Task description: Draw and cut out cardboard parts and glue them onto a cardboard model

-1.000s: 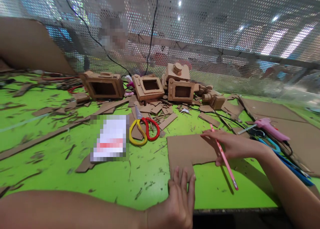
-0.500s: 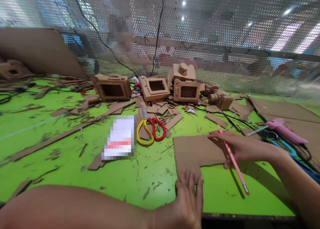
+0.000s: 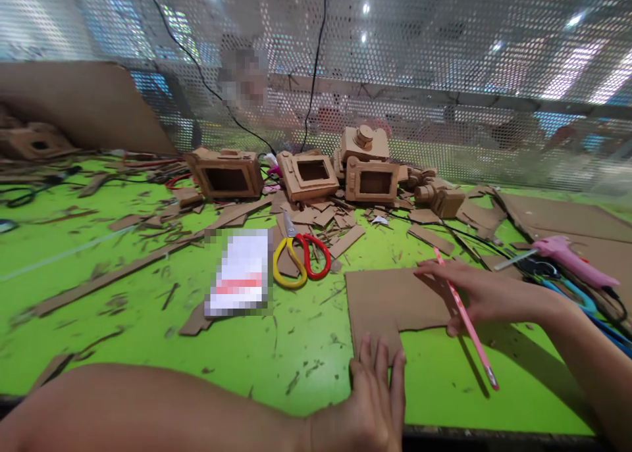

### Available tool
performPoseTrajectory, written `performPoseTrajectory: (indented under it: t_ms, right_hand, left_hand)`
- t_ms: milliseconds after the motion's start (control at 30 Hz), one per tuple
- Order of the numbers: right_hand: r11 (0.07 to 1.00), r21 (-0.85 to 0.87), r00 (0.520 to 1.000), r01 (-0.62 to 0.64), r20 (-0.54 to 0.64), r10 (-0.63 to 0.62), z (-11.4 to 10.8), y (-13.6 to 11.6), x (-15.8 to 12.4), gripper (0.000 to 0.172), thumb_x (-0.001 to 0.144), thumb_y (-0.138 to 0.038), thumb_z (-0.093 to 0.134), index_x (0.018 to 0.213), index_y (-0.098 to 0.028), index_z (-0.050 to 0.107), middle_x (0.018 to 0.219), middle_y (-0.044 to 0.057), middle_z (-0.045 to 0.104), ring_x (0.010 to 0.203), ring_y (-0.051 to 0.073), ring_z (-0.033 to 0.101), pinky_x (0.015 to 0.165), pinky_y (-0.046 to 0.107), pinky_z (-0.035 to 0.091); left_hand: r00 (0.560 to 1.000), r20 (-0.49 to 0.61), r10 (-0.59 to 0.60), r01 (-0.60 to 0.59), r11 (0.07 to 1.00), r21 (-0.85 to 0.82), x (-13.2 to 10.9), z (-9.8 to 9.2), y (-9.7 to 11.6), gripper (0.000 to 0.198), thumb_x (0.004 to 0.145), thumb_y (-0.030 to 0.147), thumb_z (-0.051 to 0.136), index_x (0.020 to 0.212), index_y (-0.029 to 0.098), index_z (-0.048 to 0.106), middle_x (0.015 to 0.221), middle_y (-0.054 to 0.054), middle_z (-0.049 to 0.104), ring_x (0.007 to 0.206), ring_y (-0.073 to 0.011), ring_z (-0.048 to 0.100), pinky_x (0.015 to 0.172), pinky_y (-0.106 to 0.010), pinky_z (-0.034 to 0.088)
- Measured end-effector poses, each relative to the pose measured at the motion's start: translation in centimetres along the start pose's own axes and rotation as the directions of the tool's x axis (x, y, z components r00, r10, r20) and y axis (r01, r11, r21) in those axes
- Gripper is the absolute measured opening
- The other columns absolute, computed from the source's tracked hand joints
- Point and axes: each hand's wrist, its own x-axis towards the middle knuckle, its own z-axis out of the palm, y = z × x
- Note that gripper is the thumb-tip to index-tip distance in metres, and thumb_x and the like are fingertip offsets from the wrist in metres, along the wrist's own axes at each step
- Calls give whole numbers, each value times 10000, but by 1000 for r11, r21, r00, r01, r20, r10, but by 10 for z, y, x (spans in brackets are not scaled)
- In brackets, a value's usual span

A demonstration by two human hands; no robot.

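An L-shaped piece of brown cardboard (image 3: 380,301) lies flat on the green table in front of me. My left hand (image 3: 375,386) rests on its near arm, fingers stretched out and holding nothing. Over the cardboard's right part, my right hand (image 3: 486,294) has a pink pencil (image 3: 469,330) between its fingers. The pencil slants, its eraser end toward me and its other end pointing away; the fingertips touch the cardboard. Scissors with one yellow and one red handle (image 3: 318,258) lie beyond the cardboard to the left, beside a blurred white paper (image 3: 241,268).
Several cardboard model cameras (image 3: 371,179) stand at the back among cardboard scraps (image 3: 323,215). A pink glue gun (image 3: 567,258) lies at the right, near blue-handled tools (image 3: 577,294). A long cardboard strip (image 3: 148,261) crosses the left side. Perforated metal mesh (image 3: 419,57) rises behind.
The whole view has shifted slightly, so everything appears a little further right. Both hands, the pencil and the cardboard keep nearly the same arrangement.
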Motion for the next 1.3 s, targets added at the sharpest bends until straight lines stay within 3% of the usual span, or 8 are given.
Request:
performPoseTrajectory:
  t_ms: [633, 1000, 1300]
  right_hand:
    - [1000, -8, 999, -25, 33, 25, -2, -5, 2, 737, 621, -453, 749, 1268, -206, 496, 1243, 130, 593, 1145, 369, 545, 918, 450, 464]
    - [1000, -24, 1000, 11, 22, -11, -2, -9, -1, 669, 627, -484, 754, 1174, -182, 515, 1160, 134, 622, 1099, 334, 571, 892, 403, 463]
    - [999, -44, 1000, 20, 16, -19, -4, -12, -1, 649, 630, -494, 762, 1157, -205, 517, 1093, 113, 646, 1070, 328, 586, 863, 401, 470]
  left_hand:
    - [1000, 5, -8, 8, 1000, 3, 0, 0, 1, 398, 906, 140, 357, 1129, 15, 662, 982, -156, 744, 804, -251, 737, 592, -325, 472]
    - [999, 41, -24, 24, 1000, -6, -4, -2, 7, 437, 882, 143, 343, 1175, 9, 640, 1059, -191, 720, 873, -301, 727, 678, -377, 450]
    - [999, 28, -26, 27, 1000, -5, -3, -2, 5, 427, 873, 153, 365, 1157, 14, 653, 1033, -163, 732, 856, -283, 732, 661, -360, 463]
